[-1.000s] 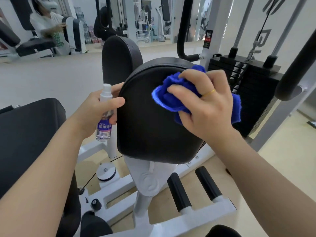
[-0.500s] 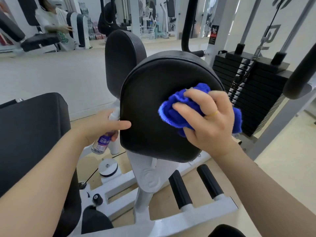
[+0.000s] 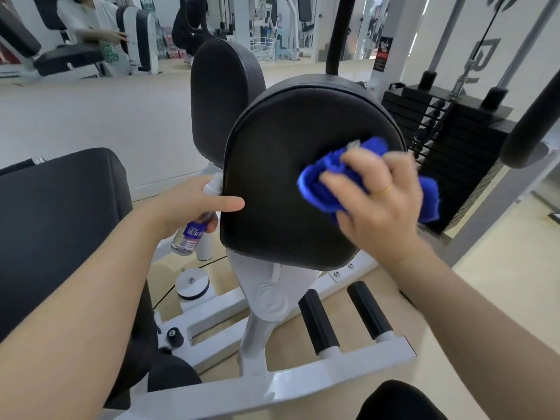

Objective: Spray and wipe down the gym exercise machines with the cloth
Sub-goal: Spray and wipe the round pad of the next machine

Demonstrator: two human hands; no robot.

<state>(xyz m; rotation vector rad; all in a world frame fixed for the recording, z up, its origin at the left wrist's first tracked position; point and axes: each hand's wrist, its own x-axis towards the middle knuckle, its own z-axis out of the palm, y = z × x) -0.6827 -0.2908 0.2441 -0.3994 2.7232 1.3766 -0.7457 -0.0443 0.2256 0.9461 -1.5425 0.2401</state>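
Note:
A black rounded pad (image 3: pixel 272 183) of a white-framed gym machine stands upright in the middle. My right hand (image 3: pixel 378 201) presses a bunched blue cloth (image 3: pixel 321 183) against the pad's right half; the hand is blurred. My left hand (image 3: pixel 188 207) grips a small clear spray bottle (image 3: pixel 189 237) with a purple label at the pad's left edge, forefinger stretched across the pad's rim. The bottle's white top is partly hidden behind the pad and the hand.
A second black pad (image 3: pixel 224 95) stands behind the first. A black seat cushion (image 3: pixel 60 213) is at left, a black weight stack (image 3: pixel 448 140) at right, two black foot rollers (image 3: pixel 342 316) on the white base frame below. A mirror at the back shows a person in white.
My right hand has carried the cloth down the pad, from the top edge to its right middle. My left hand has dropped lower with the bottle, its forefinger now out over the pad's rim.

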